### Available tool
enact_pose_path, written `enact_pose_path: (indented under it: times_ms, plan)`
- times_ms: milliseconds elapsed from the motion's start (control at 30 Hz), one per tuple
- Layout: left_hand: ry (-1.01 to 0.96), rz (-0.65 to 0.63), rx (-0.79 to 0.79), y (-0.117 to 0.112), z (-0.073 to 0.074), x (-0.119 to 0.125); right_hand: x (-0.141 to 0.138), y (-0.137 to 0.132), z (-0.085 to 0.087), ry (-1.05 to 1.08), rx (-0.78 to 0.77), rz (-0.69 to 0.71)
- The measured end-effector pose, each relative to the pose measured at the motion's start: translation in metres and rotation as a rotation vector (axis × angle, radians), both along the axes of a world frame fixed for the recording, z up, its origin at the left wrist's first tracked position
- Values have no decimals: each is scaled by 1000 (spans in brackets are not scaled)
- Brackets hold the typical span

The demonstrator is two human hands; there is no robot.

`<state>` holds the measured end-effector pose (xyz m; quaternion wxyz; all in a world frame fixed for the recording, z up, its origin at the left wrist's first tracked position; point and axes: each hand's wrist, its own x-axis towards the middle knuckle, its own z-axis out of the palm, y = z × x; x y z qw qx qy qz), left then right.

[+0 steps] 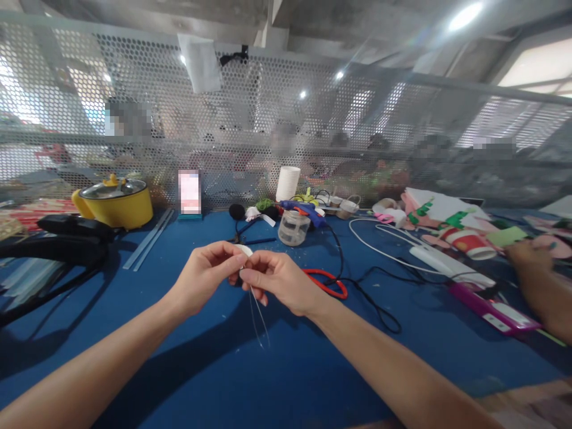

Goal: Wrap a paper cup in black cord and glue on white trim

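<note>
My left hand (pixel 206 275) and my right hand (pixel 279 281) meet above the middle of a blue table (pixel 187 369). Between their fingertips they pinch a small white round object (pixel 243 251), perhaps a spool. Thin clear threads (pixel 259 319) hang down from my right hand's closed fingers. Both hands are closed in a pinch. Red-handled scissors (pixel 328 282) lie on the table just right of my right hand.
A yellow pot with a lid (pixel 117 202) stands at the back left by black gear (pixel 67 238). A clear jar (pixel 294 227), a blue glue gun (pixel 308 212), black and white cables and a pink box (pixel 494 307) lie to the right. Another person's hand (pixel 531 262) rests at far right. Perforated metal screen behind.
</note>
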<state>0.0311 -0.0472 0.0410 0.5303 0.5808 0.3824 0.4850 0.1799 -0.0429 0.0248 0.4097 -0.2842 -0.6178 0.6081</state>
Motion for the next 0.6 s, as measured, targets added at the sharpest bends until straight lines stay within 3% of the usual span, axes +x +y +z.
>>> enact_pose_path:
  times_ms: [600]
  plan:
    - [-29, 0, -34, 0, 0, 1, 0, -1, 1, -17, 19, -14]
